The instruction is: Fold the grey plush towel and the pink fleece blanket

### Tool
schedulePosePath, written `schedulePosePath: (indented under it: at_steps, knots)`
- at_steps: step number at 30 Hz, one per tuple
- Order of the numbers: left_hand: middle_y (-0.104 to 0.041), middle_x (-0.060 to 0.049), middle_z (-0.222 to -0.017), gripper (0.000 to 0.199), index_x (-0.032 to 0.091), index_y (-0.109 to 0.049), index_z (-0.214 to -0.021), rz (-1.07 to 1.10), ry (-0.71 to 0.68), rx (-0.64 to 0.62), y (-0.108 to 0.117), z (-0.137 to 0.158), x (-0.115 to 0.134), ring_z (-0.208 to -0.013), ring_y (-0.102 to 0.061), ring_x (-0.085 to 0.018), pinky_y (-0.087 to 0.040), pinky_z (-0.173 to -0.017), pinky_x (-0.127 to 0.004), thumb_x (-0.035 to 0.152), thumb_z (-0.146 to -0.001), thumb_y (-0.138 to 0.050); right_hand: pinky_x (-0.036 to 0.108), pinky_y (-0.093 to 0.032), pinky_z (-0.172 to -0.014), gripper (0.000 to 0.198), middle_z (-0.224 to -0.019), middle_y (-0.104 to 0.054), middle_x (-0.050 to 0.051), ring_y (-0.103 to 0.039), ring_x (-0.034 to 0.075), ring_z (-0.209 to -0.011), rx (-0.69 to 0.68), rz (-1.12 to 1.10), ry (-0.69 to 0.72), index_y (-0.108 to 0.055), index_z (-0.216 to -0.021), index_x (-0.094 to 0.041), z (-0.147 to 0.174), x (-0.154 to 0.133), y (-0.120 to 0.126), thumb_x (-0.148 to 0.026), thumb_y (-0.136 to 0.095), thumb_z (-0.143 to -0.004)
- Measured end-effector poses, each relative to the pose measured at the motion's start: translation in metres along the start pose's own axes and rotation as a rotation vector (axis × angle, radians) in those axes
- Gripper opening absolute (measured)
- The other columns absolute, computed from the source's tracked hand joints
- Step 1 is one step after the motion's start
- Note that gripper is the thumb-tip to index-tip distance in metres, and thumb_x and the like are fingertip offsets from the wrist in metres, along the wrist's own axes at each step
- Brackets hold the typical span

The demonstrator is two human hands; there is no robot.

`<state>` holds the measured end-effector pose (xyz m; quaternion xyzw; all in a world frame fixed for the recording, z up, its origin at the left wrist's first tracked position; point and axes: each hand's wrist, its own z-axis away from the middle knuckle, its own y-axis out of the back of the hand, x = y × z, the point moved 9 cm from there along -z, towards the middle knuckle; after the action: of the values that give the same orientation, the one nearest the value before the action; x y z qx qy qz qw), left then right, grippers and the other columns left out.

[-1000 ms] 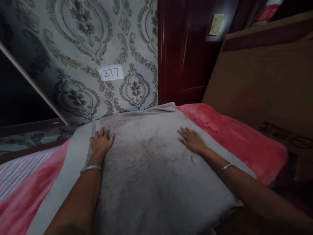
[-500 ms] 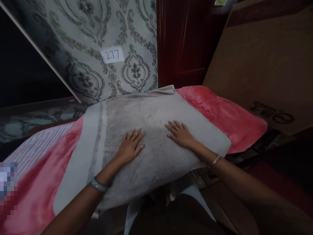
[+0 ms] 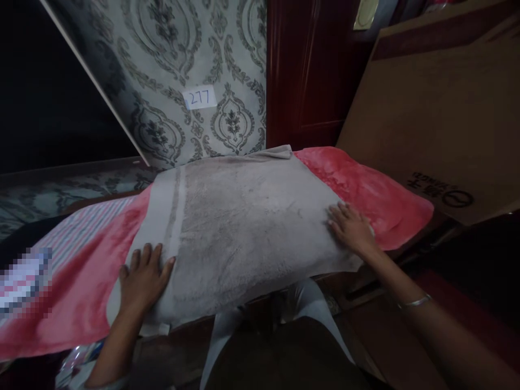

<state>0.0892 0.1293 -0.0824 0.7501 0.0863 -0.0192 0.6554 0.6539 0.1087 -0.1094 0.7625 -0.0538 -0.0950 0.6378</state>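
A grey towel (image 3: 244, 227) with pale bands near its left end lies spread over a pink-red plush cloth (image 3: 365, 189). My left hand (image 3: 142, 276) rests palm down on the towel's pale left end, its fingers spread. On the towel's right edge lies my right hand (image 3: 351, 228), flat with the fingers stretched out, close to the pink-red cloth. Neither hand grips anything. At the back, the towel's far edge is folded over in a narrow strip.
A striped cloth (image 3: 87, 227) shows at the left. Behind stand a patterned wall with a paper label (image 3: 200, 97) reading 277 and a dark red door (image 3: 306, 70). A large cardboard box (image 3: 439, 108) leans at the right; a dark panel (image 3: 52, 97) is at upper left.
My hands have moved apart across the towel, the left one to its left end and the right one to its right edge. The towel's middle is now uncovered.
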Motion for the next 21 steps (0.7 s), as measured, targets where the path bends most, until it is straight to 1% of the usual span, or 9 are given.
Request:
schedulePosePath:
  at_steps: [2, 4, 6, 8, 11, 15, 17, 19, 21]
  knots:
    - [-0.035, -0.018, -0.164, 0.067, 0.014, -0.043, -0.154, 0.0, 0.031, 0.021, 0.002, 0.008, -0.005, -0.152, -0.028, -0.039, -0.028, -0.118, -0.062, 0.048, -0.098, -0.026, 0.055, -0.031, -0.118, 0.063, -0.167, -0.029, 0.012, -0.026, 0.033, -0.153, 0.036, -0.076, 0.202, -0.038, -0.159, -0.02, 0.007, -0.054, 0.004, -0.047, -0.026, -0.103]
    - [-0.034, -0.017, -0.164, 0.067, 0.016, -0.042, -0.155, 0.005, 0.053, 0.034, 0.002, 0.016, -0.007, -0.152, -0.027, -0.038, -0.027, -0.119, -0.061, 0.048, -0.099, -0.025, 0.054, -0.031, -0.118, 0.063, -0.168, -0.027, 0.007, -0.025, 0.031, -0.153, -0.018, -0.125, 0.383, -0.031, -0.162, -0.028, 0.018, -0.099, -0.003, -0.048, -0.028, -0.102]
    - [-0.035, -0.018, -0.164, 0.067, 0.016, -0.041, -0.156, 0.004, 0.084, 0.037, 0.0, 0.023, -0.014, -0.151, -0.029, -0.039, -0.029, -0.118, -0.059, 0.049, -0.1, -0.024, 0.054, -0.028, -0.119, 0.062, -0.167, -0.029, 0.002, -0.026, 0.03, -0.153, -0.087, -0.123, 0.461, -0.032, -0.161, -0.034, 0.027, -0.118, -0.016, -0.052, -0.029, -0.102]
    - [-0.036, -0.021, -0.162, 0.068, 0.013, -0.04, -0.156, -0.005, 0.102, 0.02, -0.002, 0.027, -0.024, -0.149, -0.032, -0.04, -0.032, -0.116, -0.058, 0.048, -0.1, -0.022, 0.055, -0.026, -0.12, 0.062, -0.166, -0.032, 0.002, -0.027, 0.03, -0.153, -0.09, -0.098, 0.407, -0.036, -0.159, -0.033, 0.027, -0.105, -0.025, -0.053, -0.027, -0.102]
    - [-0.037, -0.025, -0.16, 0.068, 0.009, -0.039, -0.155, -0.004, 0.129, -0.035, -0.002, 0.022, -0.041, -0.147, -0.036, -0.039, -0.033, -0.115, -0.059, 0.046, -0.1, -0.022, 0.059, -0.025, -0.12, 0.063, -0.164, -0.036, 0.006, -0.029, 0.031, -0.152, -0.011, -0.057, 0.241, -0.04, -0.157, -0.028, 0.014, -0.052, -0.03, -0.051, -0.024, -0.101]
    - [-0.036, -0.024, -0.161, 0.066, 0.008, -0.044, -0.15, 0.028, 0.123, -0.044, 0.007, -0.008, -0.046, -0.148, -0.035, -0.038, -0.037, -0.113, -0.058, 0.045, -0.099, -0.026, 0.062, -0.029, -0.117, 0.063, -0.163, -0.039, 0.009, -0.032, 0.034, -0.15, -0.013, -0.018, 0.089, -0.046, -0.153, -0.024, -0.014, 0.002, -0.031, -0.051, -0.027, -0.1]
    - [-0.037, -0.022, -0.161, 0.062, 0.01, -0.047, -0.148, 0.037, 0.04, -0.039, 0.011, -0.031, -0.033, -0.149, -0.033, -0.036, -0.035, -0.115, -0.057, 0.042, -0.098, -0.03, 0.062, -0.032, -0.115, 0.063, -0.161, -0.041, 0.011, -0.035, 0.035, -0.149, -0.048, -0.011, 0.059, -0.05, -0.15, -0.021, -0.028, 0.008, -0.03, -0.051, -0.03, -0.099]
    - [-0.038, -0.019, -0.161, 0.06, 0.012, -0.048, -0.149, 0.065, -0.053, -0.058, 0.011, -0.057, -0.016, -0.151, -0.032, -0.031, -0.033, -0.119, -0.051, 0.039, -0.097, -0.035, 0.058, -0.036, -0.114, 0.061, -0.159, -0.044, 0.013, -0.039, 0.034, -0.146, -0.07, -0.024, 0.078, -0.054, -0.148, -0.019, -0.042, 0.0, -0.029, -0.049, -0.034, -0.098]
    - [-0.038, -0.017, -0.162, 0.059, 0.015, -0.047, -0.149, 0.119, -0.078, -0.077, 0.009, -0.082, -0.005, -0.152, -0.032, -0.028, -0.034, -0.119, -0.046, 0.039, -0.096, -0.04, 0.054, -0.039, -0.114, 0.06, -0.157, -0.047, 0.014, -0.042, 0.033, -0.145, -0.073, -0.048, 0.105, -0.056, -0.146, -0.018, -0.057, -0.011, -0.029, -0.047, -0.038, -0.097]
